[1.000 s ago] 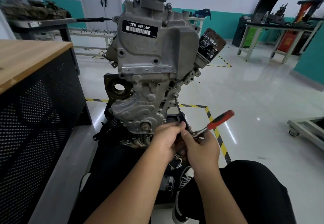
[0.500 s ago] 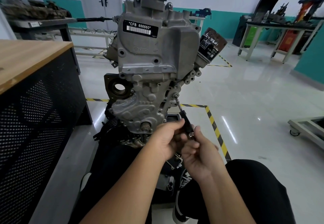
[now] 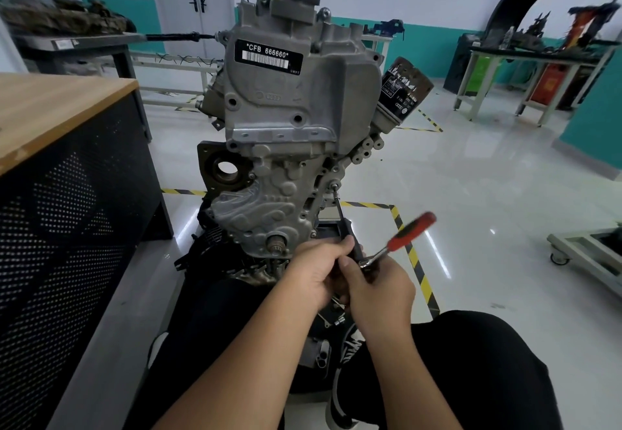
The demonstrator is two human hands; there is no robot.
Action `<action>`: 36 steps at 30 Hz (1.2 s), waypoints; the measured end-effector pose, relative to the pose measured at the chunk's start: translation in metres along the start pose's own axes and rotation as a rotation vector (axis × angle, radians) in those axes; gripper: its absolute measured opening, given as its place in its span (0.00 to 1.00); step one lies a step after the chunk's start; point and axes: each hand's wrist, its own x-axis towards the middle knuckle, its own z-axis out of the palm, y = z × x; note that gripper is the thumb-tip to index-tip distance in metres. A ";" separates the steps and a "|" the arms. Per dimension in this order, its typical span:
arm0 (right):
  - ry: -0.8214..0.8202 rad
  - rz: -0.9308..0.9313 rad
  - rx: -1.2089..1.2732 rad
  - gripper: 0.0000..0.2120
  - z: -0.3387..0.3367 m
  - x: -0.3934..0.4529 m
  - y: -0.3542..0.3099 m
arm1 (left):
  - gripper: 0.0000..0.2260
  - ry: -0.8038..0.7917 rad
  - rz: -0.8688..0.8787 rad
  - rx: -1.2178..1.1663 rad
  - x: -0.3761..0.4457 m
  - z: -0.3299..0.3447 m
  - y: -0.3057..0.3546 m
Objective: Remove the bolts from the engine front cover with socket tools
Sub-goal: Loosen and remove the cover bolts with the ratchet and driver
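Bolt (image 3: 334, 186) sits on the right edge of the engine front cover (image 3: 269, 207), low down, with the extension bar (image 3: 343, 217) seated on it; the bolt head is mostly hidden by the socket tip. The bar runs down into both hands, above the person's lap. Left hand (image 3: 316, 273) grips the bar's lower end. Right hand (image 3: 380, 290) is curled at the ratchet (image 3: 409, 231) head; exact grip hidden, red handle sticking out up-right.

Place: auto workshop | Signs: engine (image 3: 286, 133) on stand – hazard-striped floor tape (image 3: 417, 261) – cluttered steel benches (image 3: 538, 56)
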 end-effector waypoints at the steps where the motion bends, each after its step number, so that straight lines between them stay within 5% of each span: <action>1: 0.017 -0.040 -0.041 0.13 0.002 -0.001 0.001 | 0.09 0.009 0.007 0.000 0.000 0.000 0.000; 6: -0.067 0.139 0.252 0.17 0.010 -0.006 0.001 | 0.05 0.055 -0.012 0.024 0.001 -0.006 0.002; 17: -0.041 0.122 0.169 0.14 0.008 -0.009 -0.001 | 0.07 0.063 -0.031 -0.003 -0.002 -0.003 0.003; 23: -0.315 0.652 1.138 0.10 -0.006 -0.003 -0.017 | 0.08 -0.041 -0.077 0.010 -0.002 -0.004 0.004; 25: -0.274 0.494 0.832 0.11 -0.011 0.001 -0.014 | 0.05 -0.031 -0.016 -0.001 -0.001 -0.001 0.003; 27: -0.121 0.154 0.157 0.15 -0.013 0.002 -0.010 | 0.04 -0.004 0.003 -0.023 -0.001 0.002 -0.001; 29: -0.031 0.015 -0.047 0.16 -0.011 0.003 -0.008 | 0.04 0.003 0.002 -0.034 -0.001 0.002 -0.002; 33: -0.253 0.517 0.882 0.10 -0.016 0.000 -0.020 | 0.03 -0.015 0.002 -0.019 -0.002 0.000 0.000; 36: -0.349 0.688 1.138 0.09 -0.020 0.001 -0.022 | 0.05 -0.019 -0.025 -0.031 -0.003 0.000 0.001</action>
